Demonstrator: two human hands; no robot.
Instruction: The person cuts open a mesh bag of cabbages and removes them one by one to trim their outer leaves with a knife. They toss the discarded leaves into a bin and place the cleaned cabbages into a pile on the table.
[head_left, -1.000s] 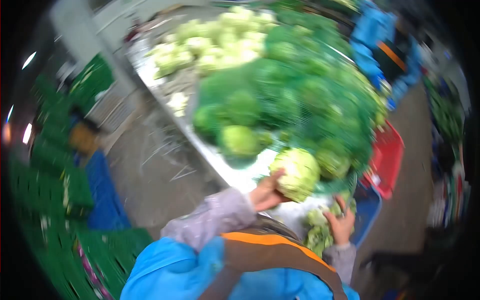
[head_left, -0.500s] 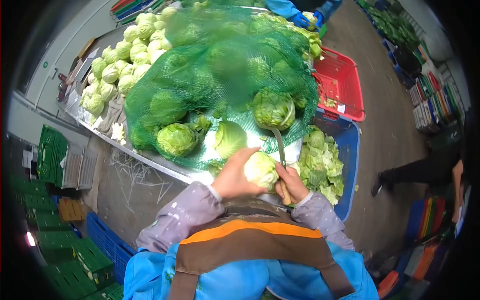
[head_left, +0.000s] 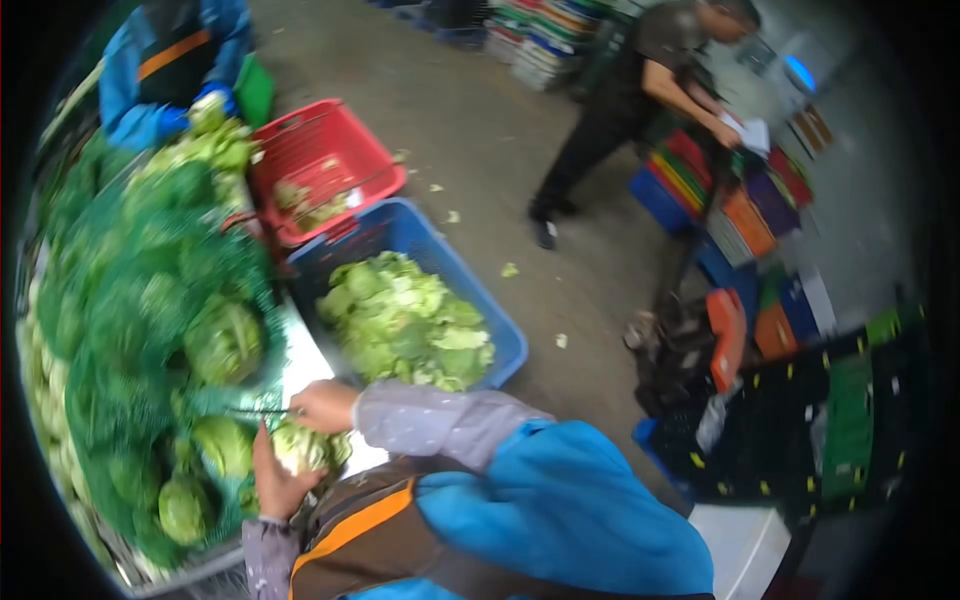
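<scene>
My left hand [head_left: 280, 478] is wrapped around the near side of a pale green cabbage [head_left: 298, 446] in front of my apron. In my right hand [head_left: 328, 406] is a knife [head_left: 258, 411], its thin dark blade pointing left just above the cabbage; the handle is hidden in my fist. Green mesh netting [head_left: 150, 300] lies to the left with several cabbages in it. A larger green cabbage [head_left: 224, 342] rests at the net's edge beyond the blade, and a loose leafy piece [head_left: 224, 446] lies left of my hands. The view is somewhat blurred.
A blue crate [head_left: 508, 345] full of trimmed leaves stands beyond my right forearm, beside a red crate [head_left: 385, 185] with a few scraps. A co-worker [head_left: 165, 75] in blue gloves handles a cabbage at the far left. Another person [head_left: 620, 110] stands by stacked coloured crates [head_left: 745, 235].
My view has swung to the right, so the table now sits at the left. The knife has gone from upright beside the cabbage to lying across above it. Both hands keep their hold.
</scene>
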